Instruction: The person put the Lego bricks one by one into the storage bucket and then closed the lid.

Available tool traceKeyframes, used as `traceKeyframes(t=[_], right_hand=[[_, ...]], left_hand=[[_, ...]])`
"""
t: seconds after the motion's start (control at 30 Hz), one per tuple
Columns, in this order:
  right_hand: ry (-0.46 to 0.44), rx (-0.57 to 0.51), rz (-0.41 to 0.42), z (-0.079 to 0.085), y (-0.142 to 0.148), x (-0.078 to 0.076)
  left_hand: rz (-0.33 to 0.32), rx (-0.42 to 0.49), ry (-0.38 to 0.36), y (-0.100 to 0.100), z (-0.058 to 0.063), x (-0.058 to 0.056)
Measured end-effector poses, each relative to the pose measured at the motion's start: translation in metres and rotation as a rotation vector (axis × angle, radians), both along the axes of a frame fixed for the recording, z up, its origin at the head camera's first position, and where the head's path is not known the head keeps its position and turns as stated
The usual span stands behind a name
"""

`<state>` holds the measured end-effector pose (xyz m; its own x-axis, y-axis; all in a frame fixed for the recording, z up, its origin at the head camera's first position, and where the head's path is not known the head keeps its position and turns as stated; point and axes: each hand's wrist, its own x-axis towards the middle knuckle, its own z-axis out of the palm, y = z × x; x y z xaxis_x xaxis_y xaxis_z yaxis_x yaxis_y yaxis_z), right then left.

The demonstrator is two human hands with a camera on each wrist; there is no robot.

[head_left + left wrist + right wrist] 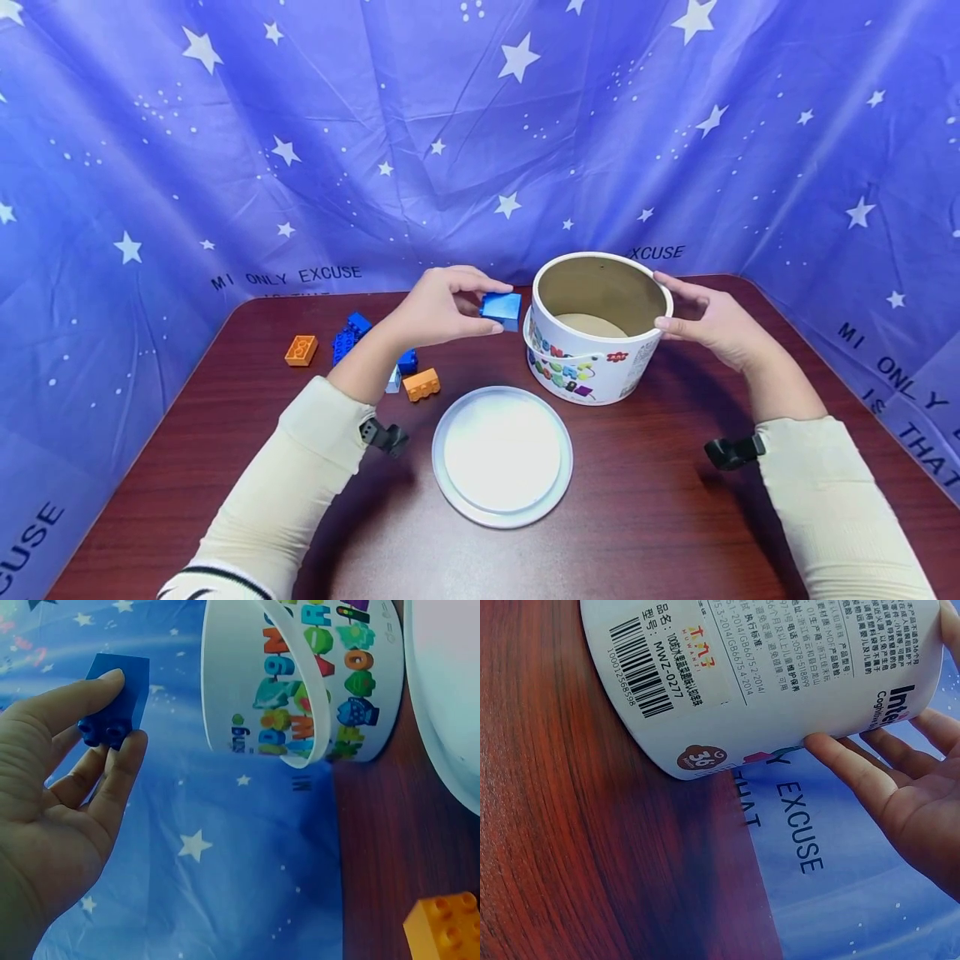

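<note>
My left hand [442,310] pinches a blue toy brick [501,308] between thumb and fingers, just left of the bucket's rim and apart from it. Studs on the brick [124,697] point back toward the palm in the left wrist view. A white round bucket [581,367] with printed pictures and a thin white handle stands upright. Its visible inner floor is bare. On the right, my right hand [705,321] touches the bucket's side near the rim, with thumb and fairly straight fingers spread apart. Some of those fingertips go behind the bucket [772,667] in the right wrist view.
A round white lid [502,450] lies on the dark red wooden table [615,517] in front of the bucket. Left of it are orange bricks [422,385] and several blue ones [345,343], partly hidden by my left arm. A starry blue curtain [450,125] hangs behind.
</note>
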<state>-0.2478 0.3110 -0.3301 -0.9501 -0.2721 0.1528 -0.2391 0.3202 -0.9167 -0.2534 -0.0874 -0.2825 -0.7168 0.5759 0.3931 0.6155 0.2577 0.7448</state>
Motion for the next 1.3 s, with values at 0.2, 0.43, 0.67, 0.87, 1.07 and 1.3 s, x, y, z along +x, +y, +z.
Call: traceKeyframes(t=[0.2, 0.43, 0.67, 0.87, 1.07, 1.3], right_hand=[[0.009, 0.031, -0.008, 0.001, -0.001, 0.000], [0.002, 0.033, -0.008, 0.002, 0.000, 0.000], [0.008, 0.034, -0.010, 0.001, -0.001, 0.000], [0.008, 0.024, -0.011, 0.001, -0.001, 0.001], [0.013, 0.023, -0.013, 0.000, -0.001, 0.001], [0.025, 0.055, -0.021, 0.000, 0.001, 0.000]], left_hand=[[-0.023, -0.010, 0.001, 0.018, 0.007, -0.008], [-0.011, -0.092, 0.020, 0.036, 0.011, -0.016], [0.003, -0.193, 0.022, 0.053, 0.013, -0.023], [0.014, -0.302, 0.050, 0.068, 0.012, -0.032], [0.040, -0.325, 0.013, 0.076, 0.010, -0.040], [0.053, -0.244, -0.049, 0.076, 0.007, -0.043]])
